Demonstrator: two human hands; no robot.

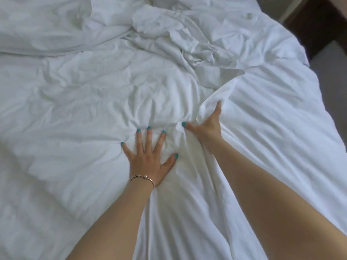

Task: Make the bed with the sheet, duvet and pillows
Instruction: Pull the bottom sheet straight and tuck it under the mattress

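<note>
White bedding covers the whole bed (78, 102). My left hand (148, 158) lies flat on the crumpled lower layer near the middle, fingers straight and spread, pressing down. Just to its right, my right hand (206, 126) grips a raised fold of the smoother upper sheet (266, 113). Its thumb points left, and most of its fingers are hidden under the fold. Creases in the sheet run from that hand toward me. A heap of crumpled linen (187, 40) lies at the far middle. No pillow can be told apart.
The bed's right edge (319, 94) runs diagonally down the right side, with grey floor (332, 72) beyond it. A dark wooden piece of furniture (317, 21) stands at the top right corner. A thick rumpled layer (43, 21) lies at the far left.
</note>
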